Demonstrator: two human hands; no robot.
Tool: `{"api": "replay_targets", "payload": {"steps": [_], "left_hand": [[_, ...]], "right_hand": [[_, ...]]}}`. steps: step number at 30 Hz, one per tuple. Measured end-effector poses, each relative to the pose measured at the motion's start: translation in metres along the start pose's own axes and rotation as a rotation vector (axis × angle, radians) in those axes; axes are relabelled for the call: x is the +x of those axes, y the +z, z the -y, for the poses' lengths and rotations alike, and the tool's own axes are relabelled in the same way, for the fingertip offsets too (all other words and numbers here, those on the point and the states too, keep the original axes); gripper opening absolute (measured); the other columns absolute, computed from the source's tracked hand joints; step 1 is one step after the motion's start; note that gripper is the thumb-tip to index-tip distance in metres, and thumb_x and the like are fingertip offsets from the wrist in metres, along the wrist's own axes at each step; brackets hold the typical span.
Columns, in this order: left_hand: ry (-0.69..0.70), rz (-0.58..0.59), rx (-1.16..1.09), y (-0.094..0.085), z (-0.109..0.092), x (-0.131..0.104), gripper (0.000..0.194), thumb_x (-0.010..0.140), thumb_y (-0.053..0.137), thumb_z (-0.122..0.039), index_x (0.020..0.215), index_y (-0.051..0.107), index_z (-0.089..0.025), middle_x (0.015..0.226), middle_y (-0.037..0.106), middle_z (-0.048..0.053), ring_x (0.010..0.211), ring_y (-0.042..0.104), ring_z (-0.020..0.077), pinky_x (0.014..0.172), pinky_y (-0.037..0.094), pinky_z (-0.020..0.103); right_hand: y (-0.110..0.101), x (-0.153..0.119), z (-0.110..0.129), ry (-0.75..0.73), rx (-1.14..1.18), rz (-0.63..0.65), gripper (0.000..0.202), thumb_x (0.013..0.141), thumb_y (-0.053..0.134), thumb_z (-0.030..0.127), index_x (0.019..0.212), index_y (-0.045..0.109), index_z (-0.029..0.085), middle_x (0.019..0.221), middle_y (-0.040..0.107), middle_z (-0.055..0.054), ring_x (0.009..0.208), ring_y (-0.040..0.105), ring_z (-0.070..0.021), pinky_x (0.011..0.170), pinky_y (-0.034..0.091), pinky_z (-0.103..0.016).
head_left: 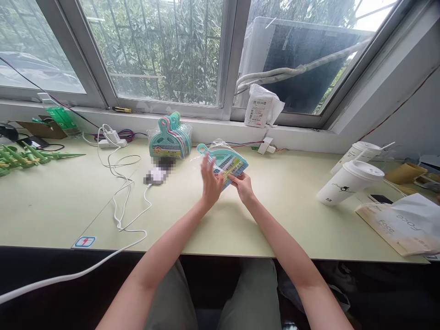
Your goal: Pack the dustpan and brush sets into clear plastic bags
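Fingers of the right hand [243, 187] pinch a teal dustpan [238, 160]

Left hand [211, 183] open beside it, stacked dustpans [167, 140] beyond its fingertips

The right hand [244, 187] grips the dustpan [236, 161], the left hand [210, 182], perhaps touching, spreads at its left, and more dustpans [167, 143] stand farther left of it.

The stack [167, 143] stands left of the dustpan pack [235, 165], cups [340, 185] right
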State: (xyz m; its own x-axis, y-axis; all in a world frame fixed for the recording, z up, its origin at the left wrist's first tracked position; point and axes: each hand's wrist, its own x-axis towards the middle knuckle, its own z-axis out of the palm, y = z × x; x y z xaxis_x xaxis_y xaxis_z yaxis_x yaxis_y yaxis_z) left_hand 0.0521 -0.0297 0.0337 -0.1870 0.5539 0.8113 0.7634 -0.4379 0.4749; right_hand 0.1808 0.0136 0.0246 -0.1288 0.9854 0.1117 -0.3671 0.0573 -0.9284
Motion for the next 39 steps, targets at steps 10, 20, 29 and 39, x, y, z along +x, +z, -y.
{"api": "replay_targets", "payload": {"steps": [10,20,29,39], "left_hand": [[-0.941,0.263,-1.188,0.010,0.014,0.014,0.049,0.083,0.060,-0.044,0.120,0.055,-0.012,0.116,0.065,0.014,0.114,0.058,0.0294,0.096,0.047,0.043],[-0.810,0.397,-1.167,0.003,0.014,0.014,0.057,0.070,0.073,-0.030,0.122,0.053,-0.019,0.121,0.064,0.009,0.112,0.059,0.0267,0.095,0.047,0.041],[-1.011,0.341,-1.093,-0.006,0.042,0.024,0.061,0.069,0.062,-0.021,0.126,0.043,-0.019,0.109,0.066,0.011,0.081,0.069,0.0233,0.068,0.058,0.039],[-1.206,0.421,-1.112,-0.015,0.072,0.025,0.051,0.077,0.057,-0.022,0.125,0.049,-0.011,0.103,0.069,0.015,0.076,0.071,0.0247,0.050,0.056,0.027]], "right_hand": [[-0.005,0.006,0.004,-0.092,0.081,-0.057,0.041,0.058,0.082,0.036,0.091,0.063,0.019,0.104,0.070,-0.007,0.107,0.063,-0.0265,0.092,0.055,-0.042],[-0.009,0.011,0.001,-0.058,0.123,-0.085,0.043,0.056,0.083,0.033,0.092,0.063,0.019,0.102,0.070,-0.006,0.105,0.065,-0.0245,0.094,0.055,-0.040],[-0.043,0.021,0.023,0.078,-0.351,0.229,0.045,0.074,0.068,0.055,0.097,0.069,0.016,0.094,0.072,-0.012,0.089,0.069,-0.0255,0.085,0.056,-0.045],[-0.045,0.015,0.025,-0.734,-1.142,0.164,0.019,0.084,0.063,0.028,0.101,0.070,0.034,0.133,0.056,0.001,0.134,0.039,-0.0245,0.109,0.029,-0.047]]}}
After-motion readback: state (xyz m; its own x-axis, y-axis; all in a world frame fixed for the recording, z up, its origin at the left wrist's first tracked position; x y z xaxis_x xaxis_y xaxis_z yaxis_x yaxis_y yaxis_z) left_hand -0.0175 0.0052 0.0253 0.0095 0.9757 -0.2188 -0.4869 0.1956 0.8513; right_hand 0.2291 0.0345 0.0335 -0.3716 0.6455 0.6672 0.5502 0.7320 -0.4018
